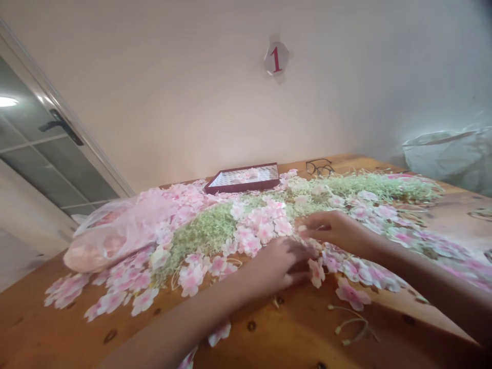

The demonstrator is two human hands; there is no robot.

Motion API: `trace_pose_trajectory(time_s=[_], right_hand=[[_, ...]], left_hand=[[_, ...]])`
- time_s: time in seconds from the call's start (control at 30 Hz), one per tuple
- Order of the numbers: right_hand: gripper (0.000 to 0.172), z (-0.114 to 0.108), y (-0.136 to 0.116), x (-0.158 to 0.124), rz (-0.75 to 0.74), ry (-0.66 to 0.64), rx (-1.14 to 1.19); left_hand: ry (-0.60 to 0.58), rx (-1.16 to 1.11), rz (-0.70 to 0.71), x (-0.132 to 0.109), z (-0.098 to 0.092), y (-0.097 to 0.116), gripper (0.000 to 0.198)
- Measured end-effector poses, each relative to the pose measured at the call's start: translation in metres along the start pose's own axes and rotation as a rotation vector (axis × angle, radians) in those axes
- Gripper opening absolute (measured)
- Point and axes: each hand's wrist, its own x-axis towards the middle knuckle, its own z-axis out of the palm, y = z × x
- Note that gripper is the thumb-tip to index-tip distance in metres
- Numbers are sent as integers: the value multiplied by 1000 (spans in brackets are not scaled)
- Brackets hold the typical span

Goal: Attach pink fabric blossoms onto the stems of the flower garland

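Observation:
Pink and white artificial blossoms (265, 223) lie in heaps over a wooden table (246, 325), mixed with pale green stems (209, 228). My left hand (286, 261) reaches over the blossoms at the middle, its fingers bent and blurred, close to a single blossom (316, 272). Just beyond it, my right hand (332, 230) points leftward with its fingertips among the flowers; a small pale piece shows at the tips. What either hand grips is too blurred to make out.
A dark red box (242, 185) with a patterned inside stands at the back. Glasses (320, 168) lie right of it. A clear plastic bag of pink pieces (103, 246) is at the left. Loose stems (355, 325) lie near the front. A white sack (446, 154) stands at right.

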Motion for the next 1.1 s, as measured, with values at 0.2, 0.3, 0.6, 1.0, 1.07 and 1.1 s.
trace_pose_trajectory(time_s=[0.2,0.3,0.6,1.0,1.07,1.1], right_hand=[[15,5,3,1,16,-5,41],[14,6,5,1,0,2,57],[13,6,7,3,-27,15,46],[20,-4,-8,-1,52,-28,235],[22,-7,-12,-2,87,-17,281],[24,-9,-14,-3,104,1,307]], left_hand=[[22,85,23,-1,4,-5,23],[22,111,9,-2,2,-6,21],[46,120,-20,-1,4,-4,17],[348,-650,-434,1,-14,-12,11],[366,-734,-463,2,-13,-17,14],[357,-777,-486,2,-12,-19,16]])
